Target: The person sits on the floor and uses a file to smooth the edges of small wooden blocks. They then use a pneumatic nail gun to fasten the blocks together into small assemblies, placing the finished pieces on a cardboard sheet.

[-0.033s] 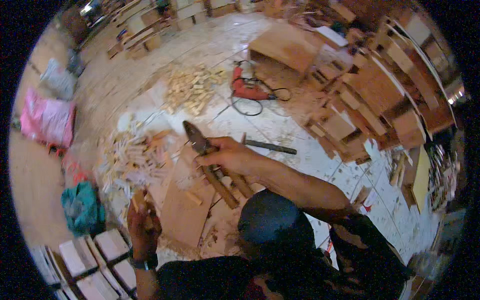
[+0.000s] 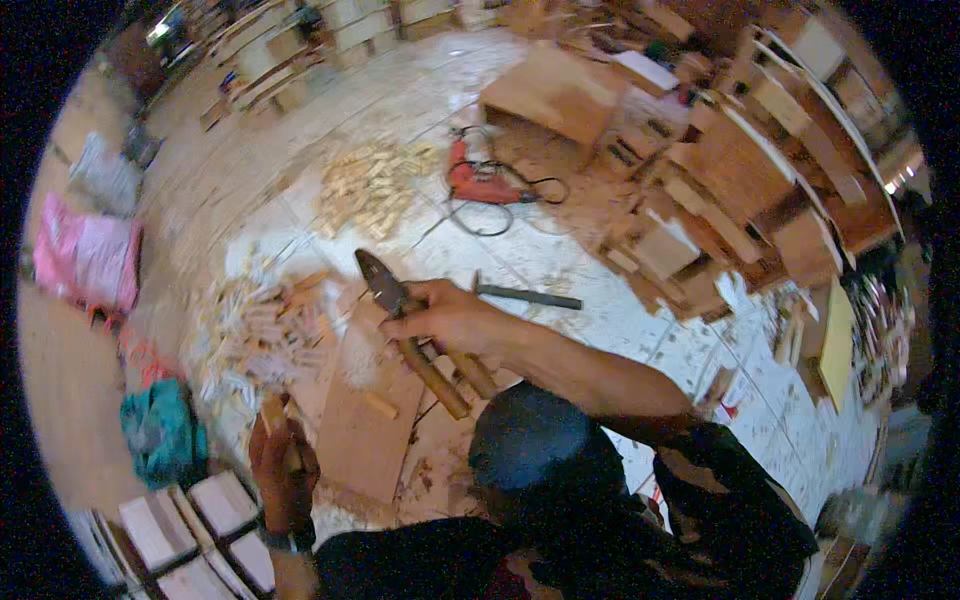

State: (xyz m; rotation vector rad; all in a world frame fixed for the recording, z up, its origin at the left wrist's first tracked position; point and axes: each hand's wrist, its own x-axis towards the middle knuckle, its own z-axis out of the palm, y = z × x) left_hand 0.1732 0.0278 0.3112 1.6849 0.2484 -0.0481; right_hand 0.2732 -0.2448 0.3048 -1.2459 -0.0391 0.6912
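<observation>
My right hand (image 2: 450,318) is closed around a pair of pliers (image 2: 428,375), with the dark jaws pointing away to the far left and the brownish handles spread below the palm. Lower left, my left hand (image 2: 283,455) is raised with its fingers bent around a small pale strip of wood (image 2: 272,410). Between the hands lies a flat brown board (image 2: 365,440), bearing a small wood block (image 2: 380,403). Beyond the board, a heap of small wood pieces (image 2: 265,335) covers the floor. A hammer (image 2: 530,296) rests on the tiles just past my right forearm.
A red corded drill (image 2: 485,183) lies ahead, beside a second pile of wood bits (image 2: 370,190). Brown wooden boxes (image 2: 555,95) and panels crowd the right. At left are a pink sack (image 2: 88,255), a teal bag (image 2: 163,430) and stacked pale blocks (image 2: 155,528).
The whole view has shifted slightly, so the drill and hammer appear a little further left. Both hands keep their grip, with little movement.
</observation>
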